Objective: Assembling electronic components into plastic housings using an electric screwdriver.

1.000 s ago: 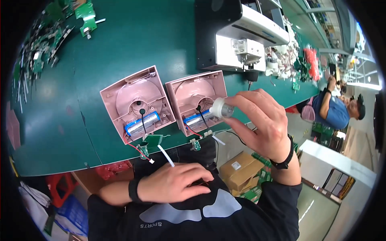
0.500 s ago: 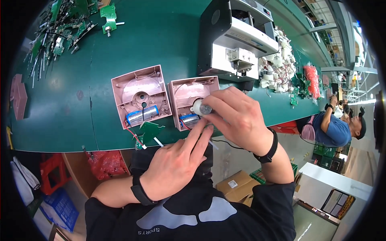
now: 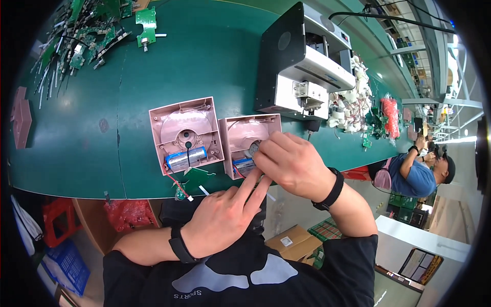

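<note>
Two pink plastic housings lie side by side: the left housing (image 3: 159, 134) and the right housing (image 3: 225, 140). My right hand (image 3: 298, 166) pinches a small round motor (image 3: 254, 147) down inside the right housing, its fingers hiding most of it. My left hand (image 3: 221, 221) stretches its index and middle fingers to that housing's near edge, the tips close under my right hand. Blue-and-silver batteries show in both housings, the left battery (image 3: 186, 158) fully and the right battery (image 3: 244, 166) partly. A green circuit board (image 3: 196, 177) and a red wire hang out at the left housing's near side.
A black-and-silver machine (image 3: 286, 66) stands at the back right, beside a heap of white wired parts (image 3: 353, 105). Circuit boards (image 3: 76, 43) pile up at the far left. Pink parts (image 3: 21, 118) lie at the left edge. A person in blue (image 3: 414, 171) works to the right.
My right hand has lowered the motor into the right housing; before, it was held above it with more of it showing. The view has shifted slightly. My left hand stays at the housing's near edge.
</note>
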`<state>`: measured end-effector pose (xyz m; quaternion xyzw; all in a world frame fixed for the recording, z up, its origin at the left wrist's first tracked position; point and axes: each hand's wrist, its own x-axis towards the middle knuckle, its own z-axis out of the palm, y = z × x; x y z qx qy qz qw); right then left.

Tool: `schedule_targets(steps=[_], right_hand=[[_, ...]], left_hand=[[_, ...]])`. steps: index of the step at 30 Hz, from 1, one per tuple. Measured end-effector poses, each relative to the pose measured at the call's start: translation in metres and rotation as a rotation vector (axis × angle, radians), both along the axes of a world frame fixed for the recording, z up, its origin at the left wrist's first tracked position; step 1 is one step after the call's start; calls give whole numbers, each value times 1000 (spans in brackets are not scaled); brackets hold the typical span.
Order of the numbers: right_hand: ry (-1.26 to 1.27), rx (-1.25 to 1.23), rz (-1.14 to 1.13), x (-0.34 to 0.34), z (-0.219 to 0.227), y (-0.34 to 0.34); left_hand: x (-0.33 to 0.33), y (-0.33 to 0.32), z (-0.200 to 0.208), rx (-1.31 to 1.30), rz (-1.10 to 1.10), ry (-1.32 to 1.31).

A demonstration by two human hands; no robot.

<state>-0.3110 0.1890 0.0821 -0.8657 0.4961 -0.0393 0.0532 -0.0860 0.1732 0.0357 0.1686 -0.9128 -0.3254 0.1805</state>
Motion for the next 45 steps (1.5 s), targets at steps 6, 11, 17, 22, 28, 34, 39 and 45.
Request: schedule_targets(steps=[6,11,17,22,28,34,39,45], right_hand=[[-9,-17,-20,0,18,-3],[-243,-31,-294,11,47,22],[-713,-139,-311,74,50,29],[-642,-152,-155,90,42,26],[-551,-173,-78,81,35,42],[-640,-89,-129,96,42,42],[-615,-87,-96,96,45,20],[-599,43,-95,85,52,-20]], left_hand=[[15,-10,23,211,-36,174],[54,-26,34,984,-31,324],[43,-34,46,1228,149,539],[40,-22,44,1117,166,623],[78,-17,42,1223,36,221],[89,-11,44,1385,42,308],[88,-22,34,1409,39,414],[93,-46,19,1152,210,560]])
